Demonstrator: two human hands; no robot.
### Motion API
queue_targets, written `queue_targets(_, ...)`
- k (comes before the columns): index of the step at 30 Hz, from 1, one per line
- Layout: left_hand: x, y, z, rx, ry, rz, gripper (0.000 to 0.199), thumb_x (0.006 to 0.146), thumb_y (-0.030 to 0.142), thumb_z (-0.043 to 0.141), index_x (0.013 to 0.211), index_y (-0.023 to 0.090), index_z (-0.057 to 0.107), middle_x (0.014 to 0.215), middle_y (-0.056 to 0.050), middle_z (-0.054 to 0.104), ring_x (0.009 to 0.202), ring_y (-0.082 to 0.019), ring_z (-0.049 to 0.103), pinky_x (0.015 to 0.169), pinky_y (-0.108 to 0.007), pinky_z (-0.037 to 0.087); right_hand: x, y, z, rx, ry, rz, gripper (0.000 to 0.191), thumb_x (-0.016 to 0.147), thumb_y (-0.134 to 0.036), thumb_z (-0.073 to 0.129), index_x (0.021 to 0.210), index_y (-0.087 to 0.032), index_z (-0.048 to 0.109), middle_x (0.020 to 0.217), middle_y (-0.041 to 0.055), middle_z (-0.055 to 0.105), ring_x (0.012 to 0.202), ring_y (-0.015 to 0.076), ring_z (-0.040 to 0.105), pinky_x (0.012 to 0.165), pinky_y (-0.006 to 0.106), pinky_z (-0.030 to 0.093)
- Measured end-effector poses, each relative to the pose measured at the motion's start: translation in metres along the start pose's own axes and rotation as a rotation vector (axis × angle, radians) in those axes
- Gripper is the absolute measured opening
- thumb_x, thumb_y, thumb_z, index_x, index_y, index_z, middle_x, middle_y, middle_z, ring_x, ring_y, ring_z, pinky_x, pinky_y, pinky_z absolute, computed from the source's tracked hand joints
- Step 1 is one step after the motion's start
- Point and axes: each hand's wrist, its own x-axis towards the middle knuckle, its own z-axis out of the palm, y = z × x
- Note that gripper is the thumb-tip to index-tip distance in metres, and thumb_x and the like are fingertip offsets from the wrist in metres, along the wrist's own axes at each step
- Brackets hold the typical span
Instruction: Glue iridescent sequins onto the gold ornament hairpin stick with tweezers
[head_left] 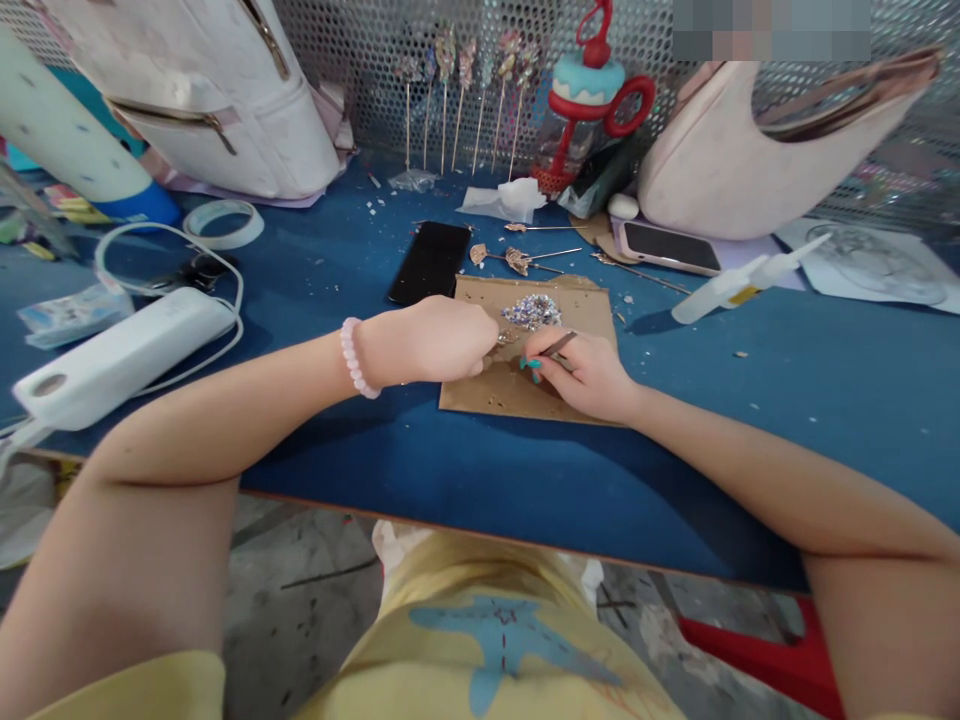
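Observation:
My right hand (589,372), with turquoise nails, is closed around dark tweezers (559,344). Over the left part of a brown cardboard sheet (480,397), the fingers of my left hand (446,340) are curled shut. A small gold-coloured ornament (506,339) shows at the left fingertips; its lower part is hidden. Just beyond both hands, a heap of shiny rhinestones (532,312) lies on the cardboard. Several metal hair sticks with ornate heads (517,260) rest on the blue table behind the sheet.
A black phone (430,262) lies left of the cardboard, a white glue bottle (720,290) to its right. Decorated sticks (444,110) stand upright at the back beside a red-and-blue cup (585,90). A white device with a cable (124,350) occupies the left; bags (757,170) stand behind.

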Motion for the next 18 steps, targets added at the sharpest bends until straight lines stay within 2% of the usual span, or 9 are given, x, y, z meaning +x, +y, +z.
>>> queue_targets(6,0.007,-0.004,0.003,-0.042,-0.049,-0.033,0.020,0.080,0.020,0.049,0.078,0.013,0.067,0.065,-0.006,0.062,0.055,-0.015,0.053,0.057,-0.028,0.028,-0.001,0.001,0.000,0.002,0.005,0.012,0.012,0.092,-0.014,0.044,0.087,-0.020,0.053,0.076,-0.0002,0.063,0.063,0.0109,0.058,0.064,0.024,0.044)
queue_targets(11,0.006,-0.002,-0.002,-0.053,-0.135,-0.031,0.021,0.078,0.019,0.046,0.076,0.014,0.067,0.058,-0.003,0.058,0.047,-0.012,0.045,0.053,-0.028,0.025,-0.002,-0.001,0.000,-0.005,0.048,0.032,0.013,0.093,-0.017,0.044,0.086,-0.021,0.054,0.076,0.0000,0.065,0.065,0.0118,0.060,0.064,0.025,0.045)
queue_targets(14,0.005,0.001,-0.005,-0.080,-0.169,0.003,0.021,0.078,0.021,0.048,0.076,0.015,0.067,0.061,-0.003,0.060,0.046,-0.012,0.041,0.052,-0.028,0.024,-0.002,-0.001,0.000,-0.020,0.075,0.083,0.012,0.093,-0.019,0.045,0.086,-0.021,0.054,0.072,-0.0006,0.065,0.064,0.0125,0.060,0.064,0.026,0.045)
queue_targets(18,0.005,0.005,-0.008,-0.096,-0.200,0.013,0.023,0.078,0.023,0.048,0.081,0.015,0.070,0.068,-0.005,0.064,0.051,-0.014,0.047,0.054,-0.028,0.026,-0.003,0.000,0.000,-0.043,0.107,0.102,0.011,0.093,-0.019,0.046,0.086,-0.021,0.054,0.070,-0.0009,0.064,0.065,0.0134,0.061,0.064,0.026,0.045)
